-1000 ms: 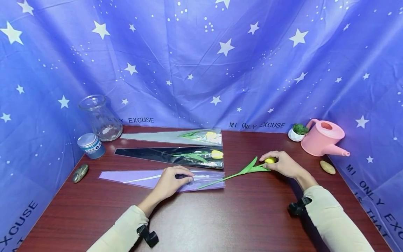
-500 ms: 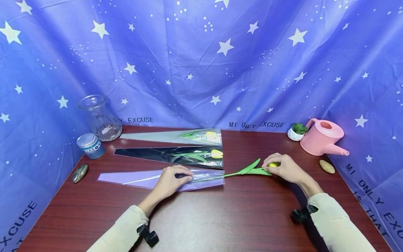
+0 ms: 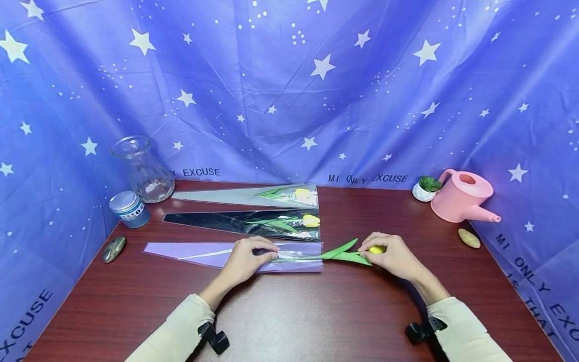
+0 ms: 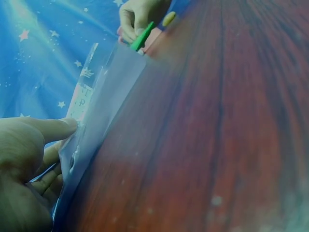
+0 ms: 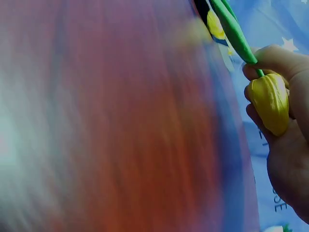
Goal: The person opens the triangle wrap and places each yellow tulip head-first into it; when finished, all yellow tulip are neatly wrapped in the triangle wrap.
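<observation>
My left hand (image 3: pixel 246 260) pinches the near edge of a purple flower sleeve (image 3: pixel 203 253) with a clear front. In the left wrist view the thumb lies on the clear film and the fingers are behind the sleeve (image 4: pixel 113 92). My right hand (image 3: pixel 394 256) pinches the stem of a yellow tulip (image 5: pixel 270 104) just below its bloom. The tulip's lower stem lies inside the sleeve, and its green leaves (image 3: pixel 340 250) start right at the sleeve's open right end. The bloom stays outside, partly covered by the right fingers in the head view.
Behind lie a black sleeve (image 3: pixel 226 223) and a grey sleeve (image 3: pixel 217 197), each with a yellow tulip. A glass vase (image 3: pixel 151 176), a lidded jar (image 3: pixel 129 208) and a dark stone (image 3: pixel 114 249) stand left. To the right are a pink watering can (image 3: pixel 457 201), a potted succulent (image 3: pixel 426 188) and a tan stone (image 3: pixel 469 238).
The right hand has first lined the tulip's stem up with the sleeve's opening, then slid it leftward and deeper in. The left hand has stayed in place on the sleeve.
</observation>
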A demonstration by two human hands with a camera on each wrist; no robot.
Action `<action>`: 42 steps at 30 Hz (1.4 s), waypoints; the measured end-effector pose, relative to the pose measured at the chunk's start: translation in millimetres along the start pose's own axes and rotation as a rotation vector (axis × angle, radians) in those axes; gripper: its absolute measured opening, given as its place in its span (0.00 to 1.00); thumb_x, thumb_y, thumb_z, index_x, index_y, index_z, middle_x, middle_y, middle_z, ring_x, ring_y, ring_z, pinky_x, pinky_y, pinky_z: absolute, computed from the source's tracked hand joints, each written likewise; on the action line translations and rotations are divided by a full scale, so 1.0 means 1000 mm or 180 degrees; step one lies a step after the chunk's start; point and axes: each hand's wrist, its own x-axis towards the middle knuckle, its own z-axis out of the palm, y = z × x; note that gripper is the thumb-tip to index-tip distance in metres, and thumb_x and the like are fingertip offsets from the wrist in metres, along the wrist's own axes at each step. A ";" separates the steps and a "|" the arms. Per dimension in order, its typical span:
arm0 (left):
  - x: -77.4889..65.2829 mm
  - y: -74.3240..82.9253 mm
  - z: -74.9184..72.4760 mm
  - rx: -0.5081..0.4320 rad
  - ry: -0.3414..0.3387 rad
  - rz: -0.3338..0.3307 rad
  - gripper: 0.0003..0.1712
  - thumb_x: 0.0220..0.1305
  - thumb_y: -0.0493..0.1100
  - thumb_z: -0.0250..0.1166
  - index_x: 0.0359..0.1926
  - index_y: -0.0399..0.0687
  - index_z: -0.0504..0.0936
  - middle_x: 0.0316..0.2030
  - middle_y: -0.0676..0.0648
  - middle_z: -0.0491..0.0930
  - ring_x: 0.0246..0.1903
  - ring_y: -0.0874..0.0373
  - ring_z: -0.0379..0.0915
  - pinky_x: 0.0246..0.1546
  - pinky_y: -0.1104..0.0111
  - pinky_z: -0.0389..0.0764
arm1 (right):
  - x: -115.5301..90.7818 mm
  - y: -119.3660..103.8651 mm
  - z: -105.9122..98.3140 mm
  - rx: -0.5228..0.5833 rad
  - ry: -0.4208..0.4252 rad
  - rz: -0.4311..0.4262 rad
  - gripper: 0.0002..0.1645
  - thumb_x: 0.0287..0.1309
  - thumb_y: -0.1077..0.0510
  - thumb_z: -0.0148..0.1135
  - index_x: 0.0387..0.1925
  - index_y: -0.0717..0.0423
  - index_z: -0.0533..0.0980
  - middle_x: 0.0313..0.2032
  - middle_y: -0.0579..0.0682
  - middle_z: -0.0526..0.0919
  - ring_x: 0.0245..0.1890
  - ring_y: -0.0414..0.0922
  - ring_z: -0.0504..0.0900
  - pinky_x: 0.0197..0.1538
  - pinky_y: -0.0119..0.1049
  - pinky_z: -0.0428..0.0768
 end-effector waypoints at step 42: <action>0.000 0.006 0.008 0.0025 0.0245 0.0118 0.07 0.57 0.40 0.78 0.39 0.55 0.94 0.40 0.56 0.91 0.46 0.58 0.86 0.56 0.63 0.82 | -0.004 -0.009 0.019 -0.0279 -0.0149 0.0181 0.24 0.55 0.59 0.78 0.54 0.47 0.84 0.48 0.42 0.88 0.44 0.37 0.83 0.48 0.30 0.82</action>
